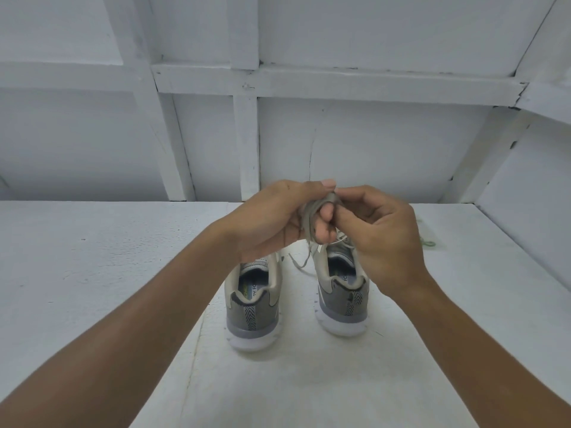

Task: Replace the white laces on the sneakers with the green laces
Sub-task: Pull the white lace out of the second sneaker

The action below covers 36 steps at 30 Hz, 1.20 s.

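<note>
Head view: white lace (310, 214) coils round curled fingers (325, 216) of the left hand (278, 217), right hand (383, 242) pinching it beside them; slackening that pinch would likely let the coil unravel.

Far wall (386, 149): white-painted panels framed by white battens (245, 143), with one horizontal rail (340, 83) across it. Hairline crack (310, 162) in the centre panel. Matching side wall (531, 217) at right. White, rough-textured surface (92, 242) below, lightly scuffed. Lighting soft and even.
</note>
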Tool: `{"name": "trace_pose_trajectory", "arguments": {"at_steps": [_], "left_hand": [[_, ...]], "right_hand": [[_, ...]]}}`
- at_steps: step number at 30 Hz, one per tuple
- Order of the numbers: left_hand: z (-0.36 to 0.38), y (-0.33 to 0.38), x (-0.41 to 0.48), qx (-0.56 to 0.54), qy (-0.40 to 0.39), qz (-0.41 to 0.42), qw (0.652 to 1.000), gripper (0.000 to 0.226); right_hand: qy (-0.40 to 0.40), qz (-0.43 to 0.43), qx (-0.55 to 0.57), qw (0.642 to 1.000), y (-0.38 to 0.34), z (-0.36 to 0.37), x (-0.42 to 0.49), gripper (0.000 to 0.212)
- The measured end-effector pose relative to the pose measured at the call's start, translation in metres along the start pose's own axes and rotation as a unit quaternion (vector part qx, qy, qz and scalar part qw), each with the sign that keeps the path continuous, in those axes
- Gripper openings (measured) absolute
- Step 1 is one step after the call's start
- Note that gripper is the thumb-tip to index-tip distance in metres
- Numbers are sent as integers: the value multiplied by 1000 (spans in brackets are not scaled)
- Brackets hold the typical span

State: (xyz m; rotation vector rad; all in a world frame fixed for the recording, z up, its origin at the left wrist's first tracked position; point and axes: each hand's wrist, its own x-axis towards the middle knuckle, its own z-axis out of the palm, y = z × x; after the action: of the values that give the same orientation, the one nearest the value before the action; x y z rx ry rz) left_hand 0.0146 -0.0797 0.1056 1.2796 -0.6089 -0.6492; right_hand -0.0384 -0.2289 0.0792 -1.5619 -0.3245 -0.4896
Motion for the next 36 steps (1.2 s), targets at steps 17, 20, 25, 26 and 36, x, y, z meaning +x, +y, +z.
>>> {"name": "trace_pose_trajectory", "arguments": {"at_steps": [17,20,25,26,36], "left_hand": [[23,-15,26,287,271,87,915,39],[25,-22,31,279,274,70,918,44],[21,-61,39,252,331,9,909,38],[21,-71,39,248,340,-9,907,39],[25,-132,39,209,355,-77,908,49]], "right_hand": [[167,-21,-143,975,20,-26,-2,21],[185,-5,-153,971,25,-44,-2,21],[206,56,-229,950,45,-85,-9,13],[207,75,-243,945,50,-92,-12,11],[124,294,-375,870,115,-143,-47,9]]}}
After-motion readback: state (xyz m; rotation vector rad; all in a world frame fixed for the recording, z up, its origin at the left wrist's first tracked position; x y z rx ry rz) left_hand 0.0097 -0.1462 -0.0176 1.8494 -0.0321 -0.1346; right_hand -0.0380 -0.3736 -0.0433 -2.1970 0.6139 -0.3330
